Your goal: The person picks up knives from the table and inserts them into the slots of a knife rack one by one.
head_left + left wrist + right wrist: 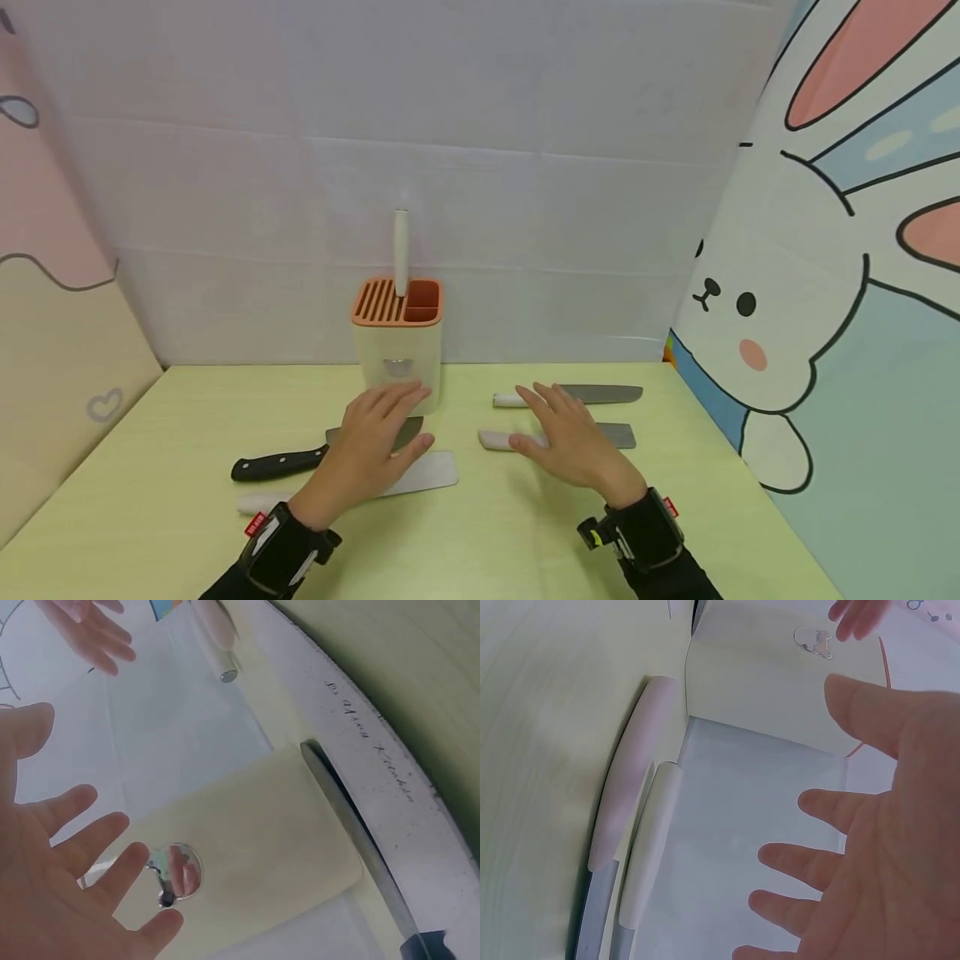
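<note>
My left hand [367, 446] hovers with spread fingers over a black-handled knife [277, 466] and a pale-handled knife [431, 472], hiding part of both. In the left wrist view, script lettering marks the wide pale blade [367, 742]. Over on the right, my right hand [573, 442] is also spread and holds nothing. Beneath it lie a white-handled knife [603, 393] and, nearer me, a knife with a pale pinkish handle [634, 780]. Behind the left hand stands a cream knife block [397, 354] with an orange slotted top; a white handle [401, 250] sticks up from it.
The light yellow-green table [480, 542] runs back to a white sheet [525, 208] hung behind it. A cartoon rabbit panel [787, 333] borders the right side, and a pink and cream panel [60, 350] the left.
</note>
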